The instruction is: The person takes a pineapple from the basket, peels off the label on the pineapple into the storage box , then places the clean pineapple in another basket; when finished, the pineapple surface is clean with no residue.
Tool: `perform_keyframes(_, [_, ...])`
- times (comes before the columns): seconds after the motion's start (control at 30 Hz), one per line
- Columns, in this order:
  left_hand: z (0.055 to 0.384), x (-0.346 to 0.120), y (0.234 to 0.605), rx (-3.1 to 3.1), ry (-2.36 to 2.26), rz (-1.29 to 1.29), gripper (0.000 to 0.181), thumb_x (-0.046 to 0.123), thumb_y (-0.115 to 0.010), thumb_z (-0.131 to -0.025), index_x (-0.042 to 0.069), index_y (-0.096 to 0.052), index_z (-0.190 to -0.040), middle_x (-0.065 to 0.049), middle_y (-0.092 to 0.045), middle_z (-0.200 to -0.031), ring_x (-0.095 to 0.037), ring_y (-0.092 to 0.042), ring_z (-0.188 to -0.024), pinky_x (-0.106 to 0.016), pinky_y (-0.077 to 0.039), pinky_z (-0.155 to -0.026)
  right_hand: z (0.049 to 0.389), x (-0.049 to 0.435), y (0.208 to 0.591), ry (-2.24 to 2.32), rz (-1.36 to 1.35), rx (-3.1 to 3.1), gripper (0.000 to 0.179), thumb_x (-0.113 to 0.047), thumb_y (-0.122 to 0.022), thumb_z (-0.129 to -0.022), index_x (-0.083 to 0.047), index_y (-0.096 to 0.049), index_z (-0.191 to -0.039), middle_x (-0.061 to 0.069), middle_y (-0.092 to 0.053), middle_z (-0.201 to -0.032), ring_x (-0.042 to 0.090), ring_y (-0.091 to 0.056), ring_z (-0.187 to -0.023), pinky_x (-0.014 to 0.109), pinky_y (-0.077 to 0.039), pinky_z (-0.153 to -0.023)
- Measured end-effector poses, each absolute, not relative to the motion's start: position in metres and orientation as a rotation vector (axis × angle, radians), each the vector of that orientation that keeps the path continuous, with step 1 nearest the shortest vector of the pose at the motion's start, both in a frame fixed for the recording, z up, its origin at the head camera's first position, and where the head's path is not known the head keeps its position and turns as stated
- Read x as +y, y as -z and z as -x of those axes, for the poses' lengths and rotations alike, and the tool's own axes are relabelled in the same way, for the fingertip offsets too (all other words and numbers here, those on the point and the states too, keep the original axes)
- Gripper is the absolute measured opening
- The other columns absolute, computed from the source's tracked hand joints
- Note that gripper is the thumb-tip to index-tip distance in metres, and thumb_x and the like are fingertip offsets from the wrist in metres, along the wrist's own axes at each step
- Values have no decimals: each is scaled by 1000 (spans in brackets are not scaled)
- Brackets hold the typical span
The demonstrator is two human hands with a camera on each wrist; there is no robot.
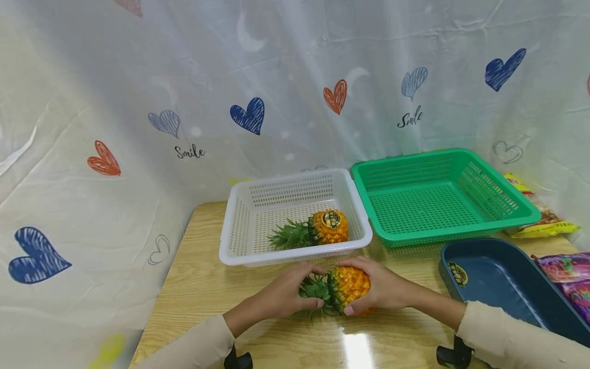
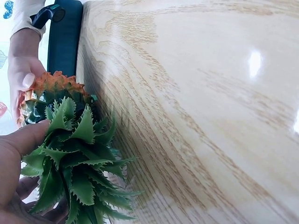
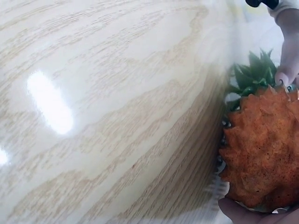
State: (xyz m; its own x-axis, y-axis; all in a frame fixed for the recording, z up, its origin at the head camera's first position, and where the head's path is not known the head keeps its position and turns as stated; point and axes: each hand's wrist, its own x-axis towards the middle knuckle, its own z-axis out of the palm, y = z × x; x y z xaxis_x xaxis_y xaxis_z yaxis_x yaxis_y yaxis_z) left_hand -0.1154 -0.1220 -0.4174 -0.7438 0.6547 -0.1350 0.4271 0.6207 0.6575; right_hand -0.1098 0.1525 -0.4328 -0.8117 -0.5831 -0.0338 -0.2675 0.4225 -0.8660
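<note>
A pineapple [image 1: 351, 287] with an orange body and green leaves lies on its side on the table, in front of the white basket. My right hand [image 1: 384, 286] grips its orange body, thumb on the near side and fingers over the far side. Around the leafy crown [image 2: 79, 163] curls my left hand [image 1: 288, 292], its thumb near where leaves and body meet. In the right wrist view the pineapple's spiky orange base [image 3: 266, 149] fills the right edge. A second pineapple [image 1: 329, 226], bearing a round black and gold sticker, lies inside the white basket [image 1: 239, 256].
Right of the white basket stands a green basket [image 1: 396, 238]. A dark blue tray [image 1: 495, 266] with a similar sticker sits nearer on the right. Colourful packets [image 1: 546, 225] and purple packets [image 1: 569, 279] lie along the right side. A printed curtain [image 1: 286, 77] hangs behind the wooden table [image 1: 193, 287].
</note>
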Motion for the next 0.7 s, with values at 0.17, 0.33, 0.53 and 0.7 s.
perform_keyframes(0.17, [115,-122,417,2496,-865,-871,57,41,-75,-90,24,-52,-140,5,-55,-141,-19,-52,-132,-43,-46,-106,110,153,432,1342,747,2350,88,-34,-88,-71,-11,-49,-146,15,-49,-137,23,-55,-104,29,-55,-75])
perform_keyframes(0.33, [116,-122,419,2499,-868,-886,57,42,-75,-90,24,-53,-139,4,-55,-140,-19,-52,-131,-43,-47,-105,109,152,430,1348,780,2337,85,-32,-88,-71,-8,-51,-144,17,-49,-135,24,-55,-103,28,-55,-75])
perform_keyframes(0.53, [115,-122,419,2503,-868,-888,56,42,-75,-90,25,-53,-139,5,-55,-141,-19,-52,-132,-43,-47,-105,108,152,428,1329,799,2350,83,-32,-88,-71,-9,-52,-143,15,-51,-131,23,-54,-102,28,-55,-75])
perform_keyframes(0.7, [116,-121,418,2496,-870,-867,56,42,-75,-90,26,-53,-139,6,-55,-140,-19,-52,-132,-43,-46,-105,108,151,426,1329,799,2348,83,-32,-88,-71,-9,-53,-142,14,-52,-130,23,-54,-102,28,-55,-75])
